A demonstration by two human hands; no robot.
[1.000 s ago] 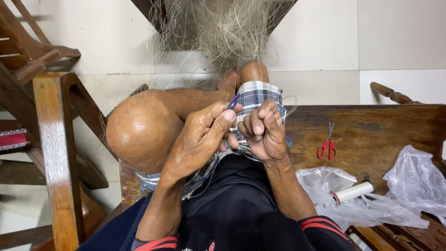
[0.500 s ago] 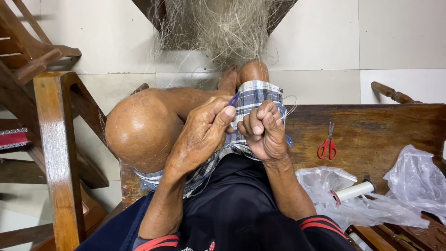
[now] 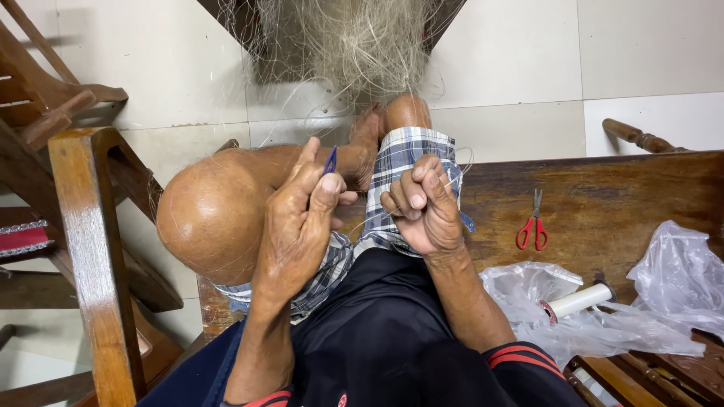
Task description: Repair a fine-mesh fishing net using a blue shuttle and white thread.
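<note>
My left hand (image 3: pixel 302 218) pinches a small blue netting needle (image 3: pixel 330 160) between thumb and fingers, its tip pointing up. My right hand (image 3: pixel 424 205) is a closed fist gripping thin pale net threads (image 3: pixel 451 178), just right of the left hand. A bundle of fine fishing net (image 3: pixel 354 41) hangs at the top and its strands run down toward both hands. Both hands sit above my raised bare knee (image 3: pixel 215 215) and my legs in plaid shorts (image 3: pixel 411 154).
A wooden bench (image 3: pixel 603 196) carries red-handled scissors (image 3: pixel 532 226), a white spool of thread (image 3: pixel 581 300) and crumpled clear plastic bags (image 3: pixel 671 286). A wooden chair frame (image 3: pixel 90 249) stands close on the left. Pale floor tiles lie beyond.
My left hand has drawn apart from the right and lifted slightly, so the blue needle now shows above its fingers. The right fist has stayed in place.
</note>
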